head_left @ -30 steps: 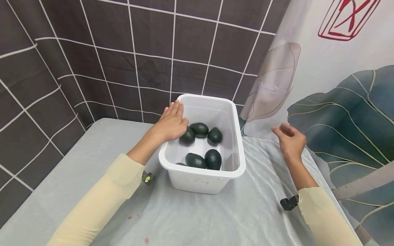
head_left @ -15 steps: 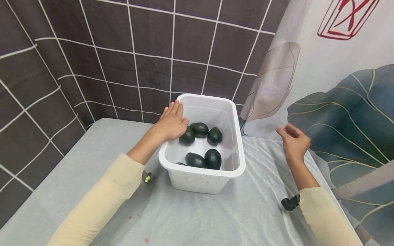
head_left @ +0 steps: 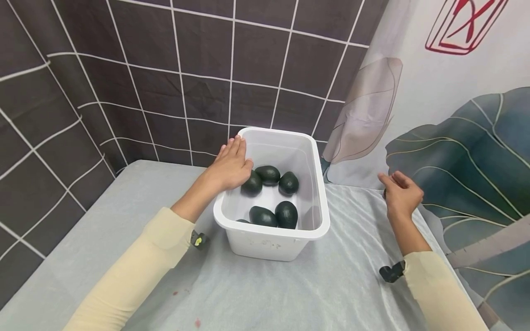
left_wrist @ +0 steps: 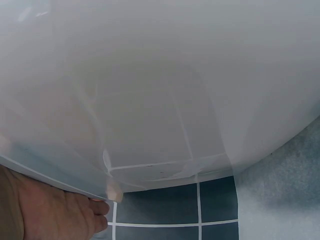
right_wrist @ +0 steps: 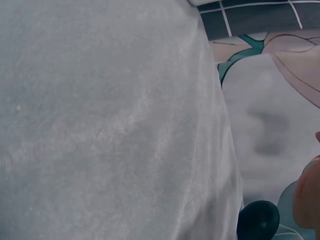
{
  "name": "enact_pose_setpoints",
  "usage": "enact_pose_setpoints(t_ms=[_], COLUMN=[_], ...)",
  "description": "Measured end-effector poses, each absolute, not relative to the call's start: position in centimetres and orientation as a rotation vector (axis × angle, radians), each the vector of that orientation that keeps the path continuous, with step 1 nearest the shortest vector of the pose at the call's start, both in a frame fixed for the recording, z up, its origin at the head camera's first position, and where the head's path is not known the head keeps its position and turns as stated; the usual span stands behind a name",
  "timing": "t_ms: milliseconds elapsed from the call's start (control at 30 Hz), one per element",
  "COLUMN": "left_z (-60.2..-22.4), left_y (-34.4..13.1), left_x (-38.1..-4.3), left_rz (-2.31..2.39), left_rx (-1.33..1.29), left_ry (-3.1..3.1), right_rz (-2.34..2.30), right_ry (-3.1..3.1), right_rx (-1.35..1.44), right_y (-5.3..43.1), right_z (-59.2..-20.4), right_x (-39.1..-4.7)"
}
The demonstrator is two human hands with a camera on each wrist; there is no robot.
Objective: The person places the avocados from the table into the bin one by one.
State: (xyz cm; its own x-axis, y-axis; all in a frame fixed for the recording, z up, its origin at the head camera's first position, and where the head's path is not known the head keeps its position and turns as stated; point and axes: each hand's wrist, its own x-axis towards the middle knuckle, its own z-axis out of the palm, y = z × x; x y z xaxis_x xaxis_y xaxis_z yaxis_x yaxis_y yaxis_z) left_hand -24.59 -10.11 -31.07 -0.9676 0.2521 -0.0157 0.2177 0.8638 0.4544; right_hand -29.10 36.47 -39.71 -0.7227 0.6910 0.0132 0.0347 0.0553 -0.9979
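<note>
A white plastic tub [head_left: 271, 247] stands on the table with several dark green avocados [head_left: 286, 214] inside. My left hand [head_left: 231, 170] rests along its left rim, fingers straight, thumb toward the inside. From the left wrist, the tub's wall fills most of the view, with the left hand [left_wrist: 60, 212] low in the corner. Off to the right, above the table's edge, my right hand [head_left: 402, 195] has loosely bent fingers, thumb apart. A dark avocado [right_wrist: 258, 220] sits beside the right hand [right_wrist: 306, 197], a gap between them; in the head view the hand hides nearly all of it.
A pale grey cloth [head_left: 323, 289] covers the table. Behind hangs a dark curtain [head_left: 198, 96] with white grid lines. A white curtain [head_left: 418, 96] printed with large leaves hangs along the right edge.
My right hand has shifted a little to the right and slightly down, and a sliver of a dark thing now shows at its left side. The left hand and tub have stayed put.
</note>
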Motion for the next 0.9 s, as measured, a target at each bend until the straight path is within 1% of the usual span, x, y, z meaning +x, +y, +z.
enact_pose_setpoints(t_ms=[900], left_z=[-31.1], left_y=[-10.1], left_x=[-24.6], left_rz=[0.699], left_rx=[0.373], left_ry=[2.974], right_rz=[1.648], right_ry=[-1.875], right_rx=[-0.849], right_y=[38.0], right_z=[-40.4], right_x=[-28.8])
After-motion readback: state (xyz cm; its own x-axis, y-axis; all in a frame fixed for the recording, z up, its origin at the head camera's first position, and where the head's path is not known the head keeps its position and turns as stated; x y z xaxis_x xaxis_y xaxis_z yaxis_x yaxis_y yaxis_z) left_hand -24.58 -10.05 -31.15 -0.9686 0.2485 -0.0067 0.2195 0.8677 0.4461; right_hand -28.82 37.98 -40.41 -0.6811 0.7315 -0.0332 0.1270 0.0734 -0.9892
